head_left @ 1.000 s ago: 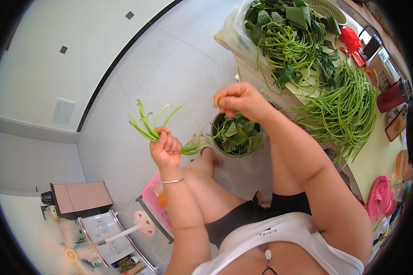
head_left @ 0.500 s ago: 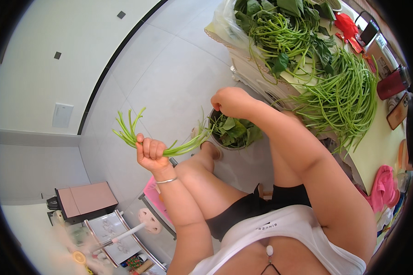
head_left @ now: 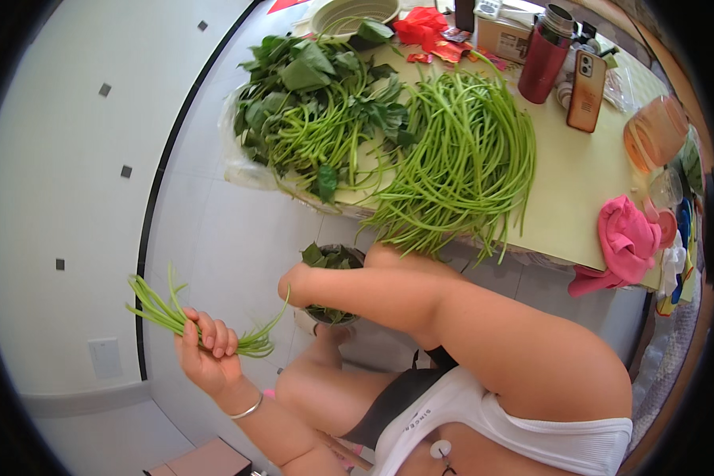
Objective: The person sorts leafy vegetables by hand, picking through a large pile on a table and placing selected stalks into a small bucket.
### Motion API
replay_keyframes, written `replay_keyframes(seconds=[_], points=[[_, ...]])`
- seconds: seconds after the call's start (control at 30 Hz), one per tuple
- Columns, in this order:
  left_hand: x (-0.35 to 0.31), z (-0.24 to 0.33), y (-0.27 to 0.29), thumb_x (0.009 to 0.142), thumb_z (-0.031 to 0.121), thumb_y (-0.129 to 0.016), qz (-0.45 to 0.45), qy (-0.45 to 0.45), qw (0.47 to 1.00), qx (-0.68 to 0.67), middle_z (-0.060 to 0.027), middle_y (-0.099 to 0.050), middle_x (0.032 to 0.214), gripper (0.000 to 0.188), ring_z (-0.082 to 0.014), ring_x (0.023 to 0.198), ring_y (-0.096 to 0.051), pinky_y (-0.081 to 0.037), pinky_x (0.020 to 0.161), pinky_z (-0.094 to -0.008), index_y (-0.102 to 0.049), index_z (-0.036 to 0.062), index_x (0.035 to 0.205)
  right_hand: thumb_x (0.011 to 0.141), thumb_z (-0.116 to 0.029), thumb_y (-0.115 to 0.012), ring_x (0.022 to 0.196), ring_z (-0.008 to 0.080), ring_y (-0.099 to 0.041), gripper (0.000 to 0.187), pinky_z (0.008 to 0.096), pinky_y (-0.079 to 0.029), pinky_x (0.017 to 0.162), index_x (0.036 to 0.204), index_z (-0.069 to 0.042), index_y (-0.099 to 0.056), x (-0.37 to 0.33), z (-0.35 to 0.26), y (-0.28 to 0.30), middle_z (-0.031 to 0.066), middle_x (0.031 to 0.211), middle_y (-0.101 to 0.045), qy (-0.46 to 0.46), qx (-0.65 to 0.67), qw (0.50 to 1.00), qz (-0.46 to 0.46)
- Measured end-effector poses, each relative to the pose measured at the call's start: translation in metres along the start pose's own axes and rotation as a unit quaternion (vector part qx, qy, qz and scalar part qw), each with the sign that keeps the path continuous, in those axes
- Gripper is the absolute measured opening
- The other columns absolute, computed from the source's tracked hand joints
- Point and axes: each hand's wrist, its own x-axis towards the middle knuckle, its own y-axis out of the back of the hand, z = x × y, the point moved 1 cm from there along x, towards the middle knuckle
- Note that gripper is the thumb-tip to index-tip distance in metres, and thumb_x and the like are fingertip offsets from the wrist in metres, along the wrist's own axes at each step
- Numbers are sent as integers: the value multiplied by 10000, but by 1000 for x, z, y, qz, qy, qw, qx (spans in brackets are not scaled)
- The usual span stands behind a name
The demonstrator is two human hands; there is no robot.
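My left hand (head_left: pixel 206 349), with a silver bangle at the wrist, is closed round a small bunch of green leaf stems (head_left: pixel 157 308) at the lower left. One thin stem curves from the bunch up to my right hand (head_left: pixel 295 284). That hand is curled at the stem's end, its fingertips mostly hidden. Below and behind it stands a dark bin (head_left: pixel 358 255) with green leaves (head_left: pixel 329 258) in it. On the table lie a big heap of bare green stems (head_left: pixel 468 159) and, left of it, a pile of leafy greens (head_left: pixel 317 111) on a clear plastic bag (head_left: pixel 234 159).
The pale yellow table (head_left: pixel 567 186) bears a basin (head_left: pixel 355 17), red wrappers (head_left: pixel 422 28), a dark red flask (head_left: pixel 543 55), a phone (head_left: pixel 586 91), an orange-tinted container (head_left: pixel 654 131) and a pink cloth (head_left: pixel 627 238). My knees are below its near edge. A white wall (head_left: pixel 71 182) stands left.
The view has swung right, so more of the table shows. My left hand still grips the bunch. My right hand is now lower, over the bin, with a stem running to it.
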Motion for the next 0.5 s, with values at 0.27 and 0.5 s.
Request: replay_keyframes(seconds=[0.27,0.5], points=[[42,8,-225,967,202,-546,-121,131,960,215,13,-398,644,165,-66,461,-336,-313,404,-237,-474,71,898,731,-71,-673,937,280,-676,264,415,-532,690,987,-89,-732,-3,10,0,100,1012,-701,21,35,999,-3],[72,-80,-341,920,277,-627,-298,168,871,351,35,-411,659,282,-73,526,-406,-376,475,-250,-442,80,839,728,-65,-675,943,282,-676,275,420,-533,695,996,-86,-731,-1,3,8,105,1027,-698,39,65,997,34]])
